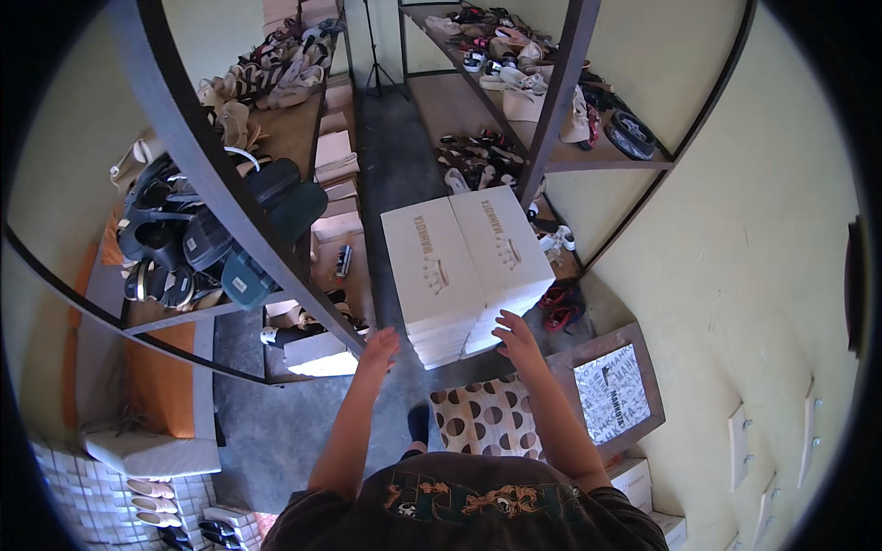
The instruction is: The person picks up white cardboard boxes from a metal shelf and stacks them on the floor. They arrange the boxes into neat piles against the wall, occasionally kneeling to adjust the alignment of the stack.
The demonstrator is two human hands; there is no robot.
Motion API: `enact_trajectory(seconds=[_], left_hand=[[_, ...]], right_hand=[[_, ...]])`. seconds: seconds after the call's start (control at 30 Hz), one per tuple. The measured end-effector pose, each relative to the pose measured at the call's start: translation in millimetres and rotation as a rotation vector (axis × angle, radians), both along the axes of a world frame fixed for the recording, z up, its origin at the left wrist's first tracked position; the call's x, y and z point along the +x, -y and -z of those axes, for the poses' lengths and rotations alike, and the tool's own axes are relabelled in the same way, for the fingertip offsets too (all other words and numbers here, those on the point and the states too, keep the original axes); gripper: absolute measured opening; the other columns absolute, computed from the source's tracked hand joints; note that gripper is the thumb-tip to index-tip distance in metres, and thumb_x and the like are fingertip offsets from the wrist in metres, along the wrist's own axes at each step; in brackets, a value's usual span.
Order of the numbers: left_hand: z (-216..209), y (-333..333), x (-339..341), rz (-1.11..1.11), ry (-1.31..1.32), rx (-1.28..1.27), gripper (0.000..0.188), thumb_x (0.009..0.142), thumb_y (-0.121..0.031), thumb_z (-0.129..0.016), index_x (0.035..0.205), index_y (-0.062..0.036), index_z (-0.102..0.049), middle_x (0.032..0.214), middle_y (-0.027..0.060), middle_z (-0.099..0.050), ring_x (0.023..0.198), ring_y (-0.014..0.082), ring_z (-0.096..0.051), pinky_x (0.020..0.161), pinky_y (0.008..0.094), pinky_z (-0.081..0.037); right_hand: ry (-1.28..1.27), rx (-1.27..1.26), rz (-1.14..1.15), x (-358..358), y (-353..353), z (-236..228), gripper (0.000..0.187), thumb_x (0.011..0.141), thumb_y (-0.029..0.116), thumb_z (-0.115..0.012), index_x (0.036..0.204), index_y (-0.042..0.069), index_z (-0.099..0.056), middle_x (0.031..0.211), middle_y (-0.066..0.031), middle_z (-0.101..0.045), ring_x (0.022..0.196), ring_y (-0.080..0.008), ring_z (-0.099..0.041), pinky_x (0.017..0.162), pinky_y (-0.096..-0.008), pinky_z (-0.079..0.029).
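Two tall stacks of white shoeboxes stand side by side on the floor ahead of me, a left stack point(432, 266) and a right stack point(503, 241). Each top lid has a crown print. My left hand point(378, 353) is held in the air near the foot of the left shelf post, left of the boxes, its fingers loosely extended. At the front right corner of the right stack, my right hand point(517, 342) has its fingers apart; whether they touch the cardboard I cannot tell. Neither hand holds anything.
Dark-framed shelves flank a narrow aisle: bags point(216, 230) and shoes point(294, 69) left, more shoes point(505, 55) right. By my feet lies a patterned mat point(487, 418). A stool point(562, 354) with a printed sheet point(612, 395) stands right; flat shoes point(152, 503) sit lower left.
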State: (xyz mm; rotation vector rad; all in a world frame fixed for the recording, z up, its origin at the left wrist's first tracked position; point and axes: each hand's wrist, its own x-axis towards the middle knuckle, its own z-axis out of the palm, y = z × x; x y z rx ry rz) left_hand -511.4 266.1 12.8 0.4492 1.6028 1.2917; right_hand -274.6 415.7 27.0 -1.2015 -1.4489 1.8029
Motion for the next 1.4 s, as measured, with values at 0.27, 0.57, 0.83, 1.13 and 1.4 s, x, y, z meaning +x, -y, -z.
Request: enact_trajectory(seconds=[0.27, 0.57, 0.83, 1.13, 1.4], left_hand=[[39, -85, -43, -0.066, 0.063, -0.05, 0.071, 0.081, -0.039, -0.055, 0.137, -0.0116, -0.022, 0.129, 0.0105, -0.041, 0.117, 0.0243, -0.041, 0.091, 0.043, -0.035], [69, -110, -29, -0.145, 0.175, 0.144, 0.057, 0.082, -0.036, -0.053, 0.131, -0.0177, -0.03, 0.126, 0.0069, -0.042, 0.116, 0.0227, -0.041, 0.093, 0.0401, -0.037], [-10, -81, -17, -0.125, 0.447, 0.14, 0.054, 0.082, -0.033, -0.054, 0.128, -0.0128, -0.035, 0.121, 0.01, -0.047, 0.111, 0.0251, -0.048, 0.087, 0.0451, -0.042], [-58, -6, -2, -0.073, 0.508, 0.13, 0.055, 0.081, -0.039, -0.053, 0.125, -0.0075, -0.043, 0.12, 0.0115, -0.05, 0.108, 0.0305, -0.048, 0.08, 0.0523, -0.042], [-105, 72, 60, 0.032, 0.435, 0.076, 0.058, 0.08, -0.048, -0.051, 0.125, -0.0127, -0.044, 0.12, 0.0097, -0.05, 0.105, 0.0306, -0.049, 0.077, 0.0517, -0.041]], right_hand=[[-0.006, -0.162, 0.09, -46, -23, 29, 0.048, 0.083, 0.025, -0.057, 0.126, 0.011, -0.04, 0.116, -0.0076, -0.049, 0.099, -0.0177, -0.05, 0.077, -0.0341, -0.043], [-0.002, -0.06, 0.125, -57, -19, 36, 0.033, 0.086, 0.02, -0.053, 0.116, 0.009, -0.045, 0.111, -0.0039, -0.053, 0.103, -0.0162, -0.052, 0.082, -0.0334, -0.041], [-0.033, 0.157, 0.028, -42, -9, 17, 0.029, 0.087, 0.015, -0.052, 0.114, 0.006, -0.049, 0.105, -0.0044, -0.056, 0.099, -0.0139, -0.054, 0.08, -0.0312, -0.043], [-0.183, 0.173, -0.184, 0, 36, -58, 0.038, 0.087, 0.013, -0.05, 0.124, 0.006, -0.045, 0.111, -0.0032, -0.056, 0.098, -0.0122, -0.053, 0.08, -0.0257, -0.04], [-0.244, 0.163, -0.235, 74, 103, -93, 0.03, 0.087, 0.013, -0.053, 0.115, 0.002, -0.054, 0.102, -0.0033, -0.06, 0.091, -0.01, -0.054, 0.076, -0.0229, -0.039]])
